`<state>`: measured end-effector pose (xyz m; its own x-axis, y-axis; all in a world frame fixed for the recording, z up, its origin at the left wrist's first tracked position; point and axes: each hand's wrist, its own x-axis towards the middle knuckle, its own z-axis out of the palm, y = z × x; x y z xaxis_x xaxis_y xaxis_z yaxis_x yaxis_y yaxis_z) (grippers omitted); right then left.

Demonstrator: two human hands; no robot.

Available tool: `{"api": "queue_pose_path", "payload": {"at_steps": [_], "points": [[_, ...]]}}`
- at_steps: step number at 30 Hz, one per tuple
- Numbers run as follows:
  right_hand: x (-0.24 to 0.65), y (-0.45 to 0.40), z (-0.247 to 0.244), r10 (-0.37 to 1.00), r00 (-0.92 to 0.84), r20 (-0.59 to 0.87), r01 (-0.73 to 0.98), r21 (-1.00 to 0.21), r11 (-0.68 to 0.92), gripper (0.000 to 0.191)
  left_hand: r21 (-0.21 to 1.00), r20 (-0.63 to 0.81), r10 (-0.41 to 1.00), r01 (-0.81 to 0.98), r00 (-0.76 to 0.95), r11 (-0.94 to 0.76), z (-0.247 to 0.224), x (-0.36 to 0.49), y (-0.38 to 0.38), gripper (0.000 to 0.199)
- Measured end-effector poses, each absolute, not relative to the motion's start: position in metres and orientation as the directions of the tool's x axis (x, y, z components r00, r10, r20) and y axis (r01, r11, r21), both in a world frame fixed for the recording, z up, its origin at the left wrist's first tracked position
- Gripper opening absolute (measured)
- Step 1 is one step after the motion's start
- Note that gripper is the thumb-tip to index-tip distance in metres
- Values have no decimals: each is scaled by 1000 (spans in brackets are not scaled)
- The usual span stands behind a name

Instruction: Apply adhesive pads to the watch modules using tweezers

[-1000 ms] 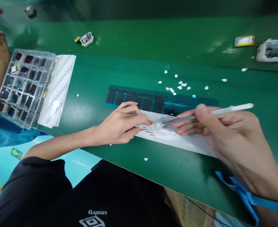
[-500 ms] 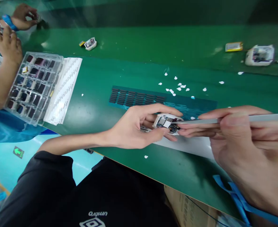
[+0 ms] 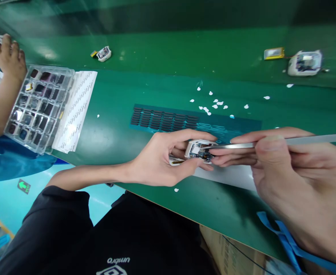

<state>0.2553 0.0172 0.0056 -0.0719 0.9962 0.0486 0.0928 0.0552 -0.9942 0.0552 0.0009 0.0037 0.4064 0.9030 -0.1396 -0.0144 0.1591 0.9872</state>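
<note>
My left hand (image 3: 168, 156) grips a small white device housing (image 3: 188, 149) whose inside, with a circuit board and a white square patch, faces up. Between the thumb and fingers of my right hand (image 3: 288, 164) is a pair of metal tweezers (image 3: 239, 146), its tip inside the housing at the board. The right fingertips also touch the housing's right side. Beneath the hands lies a white sheet (image 3: 230, 177), partly covered. Just beyond them is a blue film strip (image 3: 168, 117) bearing rows of dark foam pads.
Small white stickers (image 3: 215, 106) are scattered past the film. Opened devices with yellow batteries lie at far right (image 3: 305, 63) and far left (image 3: 103, 54). A clear compartment tray (image 3: 39, 109) and a printed white sheet (image 3: 77, 110) are left, near a co-worker's hand (image 3: 9, 57).
The tweezers and the housing have shifted slightly left, and the tip still sits at the board. One of the co-worker's hands, with a blue wristband, has gone out of view.
</note>
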Motion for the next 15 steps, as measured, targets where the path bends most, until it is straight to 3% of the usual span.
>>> {"api": "queue_pose_path", "payload": {"at_steps": [15], "points": [[256,22,-2,996,-85,8,45,-999,11,26,994,-104,919,12,380,107,-1,55,-2,33]]}}
